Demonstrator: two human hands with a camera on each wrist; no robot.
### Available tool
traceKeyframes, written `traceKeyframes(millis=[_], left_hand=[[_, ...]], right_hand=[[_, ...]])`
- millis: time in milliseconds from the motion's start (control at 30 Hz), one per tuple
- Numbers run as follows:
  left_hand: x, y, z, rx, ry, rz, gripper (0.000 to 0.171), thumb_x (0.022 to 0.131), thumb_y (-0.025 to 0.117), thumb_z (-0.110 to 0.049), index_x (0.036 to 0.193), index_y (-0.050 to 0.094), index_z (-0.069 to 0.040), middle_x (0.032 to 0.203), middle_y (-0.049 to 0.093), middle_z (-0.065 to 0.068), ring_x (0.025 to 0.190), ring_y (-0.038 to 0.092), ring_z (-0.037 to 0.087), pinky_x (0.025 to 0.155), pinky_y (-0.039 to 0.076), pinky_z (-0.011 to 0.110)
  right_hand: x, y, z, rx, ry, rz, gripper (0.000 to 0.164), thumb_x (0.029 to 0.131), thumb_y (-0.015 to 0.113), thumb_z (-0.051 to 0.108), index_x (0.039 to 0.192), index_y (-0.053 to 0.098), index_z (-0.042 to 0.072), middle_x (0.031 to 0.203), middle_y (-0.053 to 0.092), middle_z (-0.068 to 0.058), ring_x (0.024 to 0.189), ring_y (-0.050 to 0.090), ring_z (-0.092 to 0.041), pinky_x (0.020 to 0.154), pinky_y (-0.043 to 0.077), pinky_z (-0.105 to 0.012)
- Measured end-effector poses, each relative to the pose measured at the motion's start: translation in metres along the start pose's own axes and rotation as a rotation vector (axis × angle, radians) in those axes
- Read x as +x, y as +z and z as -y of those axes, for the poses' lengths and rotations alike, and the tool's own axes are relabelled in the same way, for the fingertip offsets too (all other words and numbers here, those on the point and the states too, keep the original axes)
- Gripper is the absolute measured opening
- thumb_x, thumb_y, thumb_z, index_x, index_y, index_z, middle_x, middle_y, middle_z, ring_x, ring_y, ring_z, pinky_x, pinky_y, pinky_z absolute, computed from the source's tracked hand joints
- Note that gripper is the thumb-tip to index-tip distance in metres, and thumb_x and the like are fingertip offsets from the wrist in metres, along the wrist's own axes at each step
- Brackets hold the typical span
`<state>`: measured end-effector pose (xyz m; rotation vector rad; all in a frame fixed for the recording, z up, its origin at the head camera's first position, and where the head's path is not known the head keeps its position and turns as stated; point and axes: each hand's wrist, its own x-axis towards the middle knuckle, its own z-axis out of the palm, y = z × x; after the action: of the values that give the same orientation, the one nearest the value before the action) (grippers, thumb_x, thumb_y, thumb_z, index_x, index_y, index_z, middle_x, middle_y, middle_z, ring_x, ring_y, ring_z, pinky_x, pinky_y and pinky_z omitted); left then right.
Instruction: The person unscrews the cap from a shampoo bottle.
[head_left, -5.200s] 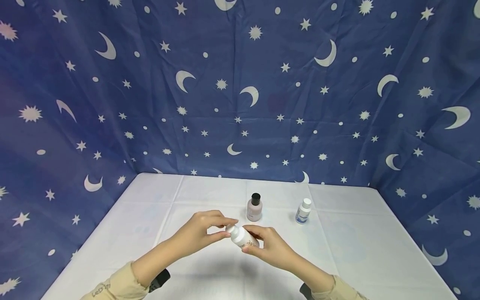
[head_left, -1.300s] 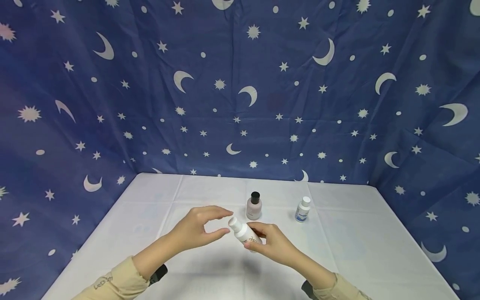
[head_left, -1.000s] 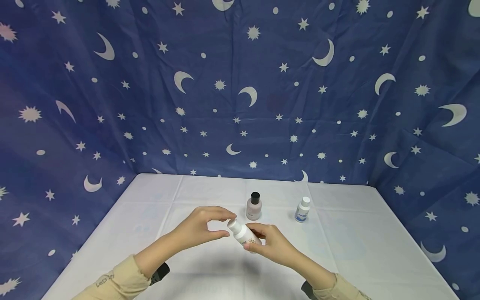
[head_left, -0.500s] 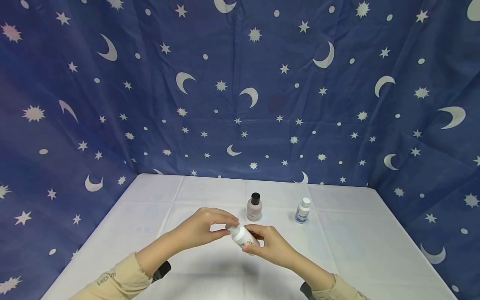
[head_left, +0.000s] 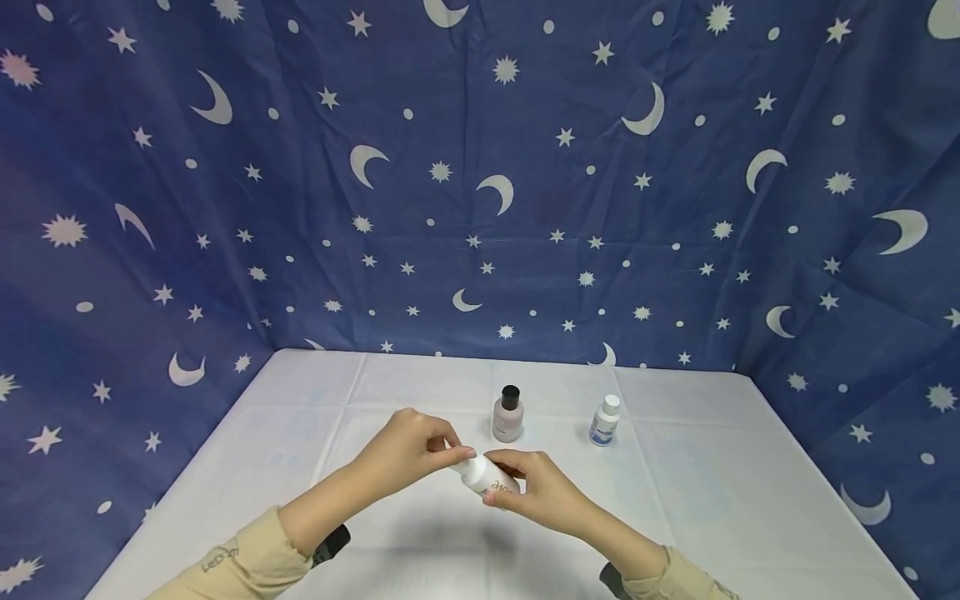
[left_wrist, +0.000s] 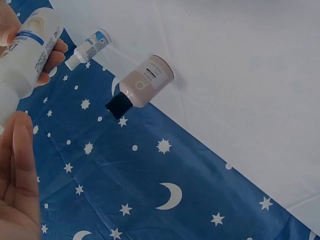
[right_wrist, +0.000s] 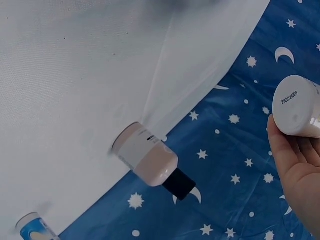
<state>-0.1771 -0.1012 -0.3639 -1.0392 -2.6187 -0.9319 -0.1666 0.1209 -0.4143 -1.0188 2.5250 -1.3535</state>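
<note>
A white bottle [head_left: 491, 477] with lettering is tilted above the table, its capped end toward the left hand. My right hand [head_left: 547, 493] grips the bottle's body, thumb on the near side and fingers on the far side. My left hand [head_left: 411, 452] pinches the white cap [head_left: 460, 468], most of which its fingers hide. In the left wrist view the bottle [left_wrist: 32, 50] shows a blue band on its label, with left fingers [left_wrist: 22, 145] at the cap end. The right wrist view shows the bottle's flat base [right_wrist: 292, 107], printed with a code.
Beyond the hands, a pinkish bottle with a black cap [head_left: 508, 417] stands on the white-covered table [head_left: 705, 483]. Farther right stands a small white bottle with a blue label [head_left: 604, 422]. A blue curtain [head_left: 480, 208] with moons and stars hangs behind and at both sides.
My left hand opened off the cap, came back to it, and has now turned, thumb swung over toward the right. The right hand keeps its grip on the bottle, nearly still.
</note>
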Motion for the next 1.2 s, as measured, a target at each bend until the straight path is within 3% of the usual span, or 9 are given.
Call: traceKeyframes(millis=[233,400,567,733,833,967,1200], left_hand=[[0.000,0.003,0.000,0.018,-0.050,-0.023,0.030,0.086,0.068,-0.028,0.062,0.066,-0.011,0.051,0.053,-0.009,0.047,0.035,-0.004,0.042,0.035,0.014],[0.000,0.002,0.003,0.022,-0.046,-0.033,0.031,0.091,0.060,-0.033,0.078,0.072,-0.008,0.060,0.063,-0.007,0.052,0.046,-0.003,0.048,0.042,0.015],[-0.002,-0.003,0.009,-0.010,0.071,-0.070,0.023,0.089,0.064,-0.029,0.096,0.072,-0.008,0.083,0.073,-0.001,0.071,0.065,0.006,0.065,0.054,0.019],[-0.004,-0.006,0.014,0.034,0.283,-0.158,0.029,0.079,0.076,-0.022,0.103,0.070,-0.006,0.097,0.073,0.002,0.086,0.068,0.014,0.077,0.057,0.024],[-0.006,-0.005,0.016,0.065,0.362,-0.205,0.034,0.075,0.080,-0.020,0.103,0.070,-0.005,0.100,0.072,0.003,0.092,0.069,0.017,0.081,0.057,0.026],[-0.007,-0.001,0.018,0.076,0.396,-0.221,0.036,0.072,0.081,-0.016,0.104,0.070,-0.004,0.103,0.072,0.006,0.097,0.068,0.020,0.084,0.056,0.026],[-0.008,0.002,0.018,0.064,0.413,-0.165,0.036,0.071,0.081,-0.010,0.105,0.070,-0.005,0.108,0.070,0.008,0.100,0.067,0.021,0.084,0.055,0.024]], right_hand=[[-0.001,0.002,0.001,0.005,0.006,0.013,0.036,0.086,0.069,0.025,0.115,0.063,0.005,0.102,0.067,-0.003,0.088,0.057,-0.002,0.085,0.053,-0.023],[0.000,0.002,0.001,0.005,-0.004,0.003,0.034,0.086,0.069,0.023,0.113,0.063,0.005,0.099,0.067,-0.002,0.086,0.057,-0.002,0.087,0.053,-0.023],[0.001,0.001,0.002,0.018,0.003,-0.002,0.035,0.085,0.069,0.023,0.115,0.063,0.005,0.102,0.068,-0.003,0.088,0.058,-0.003,0.090,0.053,-0.024],[0.001,-0.002,0.000,0.010,0.022,-0.014,0.037,0.086,0.069,0.025,0.116,0.063,0.004,0.105,0.068,-0.004,0.090,0.059,-0.004,0.091,0.053,-0.028],[0.001,-0.003,0.000,0.007,0.023,-0.012,0.038,0.086,0.069,0.023,0.117,0.062,0.003,0.106,0.068,-0.006,0.091,0.059,-0.005,0.091,0.054,-0.032],[0.001,-0.005,0.000,0.010,0.016,-0.009,0.038,0.086,0.069,0.023,0.117,0.062,0.001,0.107,0.068,-0.008,0.093,0.060,-0.007,0.091,0.054,-0.032],[0.000,-0.006,0.001,0.033,0.030,-0.012,0.041,0.086,0.069,0.024,0.117,0.062,0.000,0.108,0.068,-0.010,0.095,0.062,-0.010,0.091,0.053,-0.029]])
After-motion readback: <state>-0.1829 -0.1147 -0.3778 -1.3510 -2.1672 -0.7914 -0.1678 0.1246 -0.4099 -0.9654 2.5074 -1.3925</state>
